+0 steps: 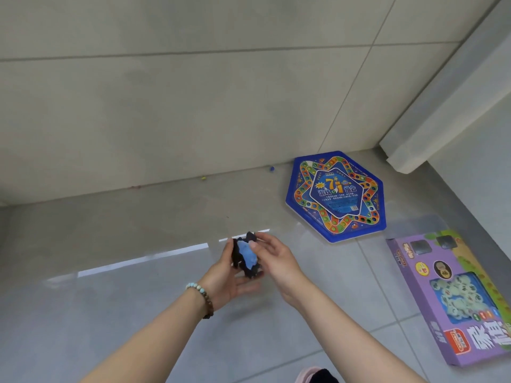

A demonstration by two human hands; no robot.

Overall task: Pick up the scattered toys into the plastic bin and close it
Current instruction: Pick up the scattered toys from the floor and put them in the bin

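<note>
A small dark toy with a light-blue part (247, 257) is held above the floor between both hands. My left hand (228, 277) cups it from below and the left, fingers curled around it. My right hand (272, 261) pinches its upper right side with thumb and fingertips. A blue hexagonal game board (336, 196) lies flat on the floor near the wall. A purple toy box (453, 294) with a clear window lies at the right. No plastic bin can be made out for certain.
Two tiny pieces, one blue (271, 169) and one yellow (203, 178), lie at the foot of the tiled wall. A white ledge (431, 128) juts out at the upper right. Grey floor tiles (96, 313) spread left of my arms. A pink slipper tip (309, 375) shows at the bottom.
</note>
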